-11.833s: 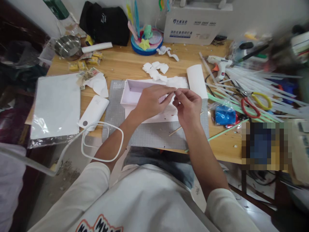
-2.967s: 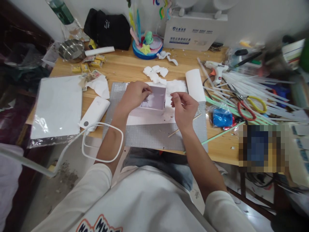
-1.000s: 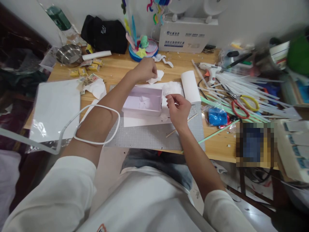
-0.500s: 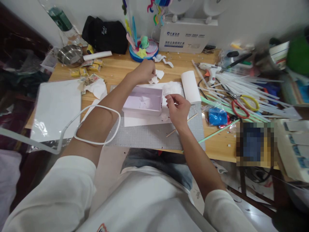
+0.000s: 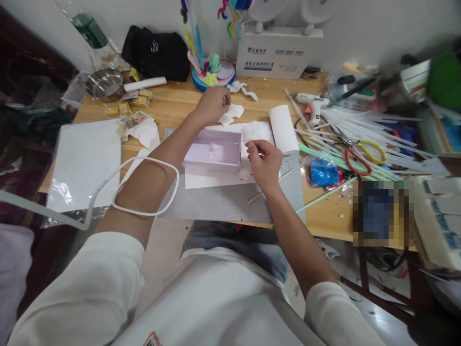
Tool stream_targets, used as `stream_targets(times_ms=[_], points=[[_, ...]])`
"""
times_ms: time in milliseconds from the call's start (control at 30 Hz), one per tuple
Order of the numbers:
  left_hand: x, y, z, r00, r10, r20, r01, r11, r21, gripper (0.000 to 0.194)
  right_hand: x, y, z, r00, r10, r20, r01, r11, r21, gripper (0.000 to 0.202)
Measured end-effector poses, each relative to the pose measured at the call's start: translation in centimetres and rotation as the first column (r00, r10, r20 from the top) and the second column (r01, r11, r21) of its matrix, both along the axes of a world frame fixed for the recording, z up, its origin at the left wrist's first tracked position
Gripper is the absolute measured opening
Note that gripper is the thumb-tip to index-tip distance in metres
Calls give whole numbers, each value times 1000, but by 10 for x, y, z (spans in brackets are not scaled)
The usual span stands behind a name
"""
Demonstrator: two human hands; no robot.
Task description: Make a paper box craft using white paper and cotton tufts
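My left hand (image 5: 215,104) is above the back of the table, its fingers curled just over crumpled white paper scraps (image 5: 232,114); whether they hold anything is hidden. My right hand (image 5: 265,162) hovers beside the right end of a lilac open box (image 5: 212,166), thumb and fingertips drawn together, and what is between them is too small to make out. White folded pieces (image 5: 214,151) lie inside the box. Under the box are a white sheet (image 5: 201,181) and a grey cutting mat (image 5: 216,204). Behind my right hand stands a roll of white paper (image 5: 283,129).
A white ring lamp arm (image 5: 86,223) crosses in front of my left forearm. At right lie scissors (image 5: 356,166), a glue gun (image 5: 315,108), plastic strips and a blue packet (image 5: 324,172). A steel bowl (image 5: 104,82) sits back left.
My left hand has moved slightly left, off the paper scraps, which show more fully now. My right hand has barely moved.
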State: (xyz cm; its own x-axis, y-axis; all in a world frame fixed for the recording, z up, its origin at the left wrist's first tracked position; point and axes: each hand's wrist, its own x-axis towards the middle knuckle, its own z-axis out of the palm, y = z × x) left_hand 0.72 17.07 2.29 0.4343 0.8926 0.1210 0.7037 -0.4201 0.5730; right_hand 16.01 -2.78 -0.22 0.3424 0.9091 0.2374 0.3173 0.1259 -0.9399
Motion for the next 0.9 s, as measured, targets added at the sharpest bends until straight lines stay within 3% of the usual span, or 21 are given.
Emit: stream_targets(times_ms=[300,400,533,633,733,800,900], points=[[0,0,8,990,124,64,-124,992,9,16,-1,-1,-1,1000,-6,21,6,1000,-12,22],[0,2,3,968,175,178,-156,981,-113,9,3,0,2,999,-30,33,29,999,15,22],[2,-2,2,873,241,423,-96,937,-336,8,16,20,16,994,-75,82,71,996,58,25],[7,-17,14,835,256,487,-52,918,-393,15,23,50,32,998,-8,56,9,1000,-12,40],[13,-45,32,807,244,539,20,900,-436,14,22,74,41,996,50,-79,-62,987,-149,48],[15,-67,41,787,225,574,77,887,-454,13,20,78,41,980,109,-167,-139,973,-183,46],[15,-96,46,750,248,613,108,869,-483,18,17,68,35,966,167,-195,-193,973,-127,34]])
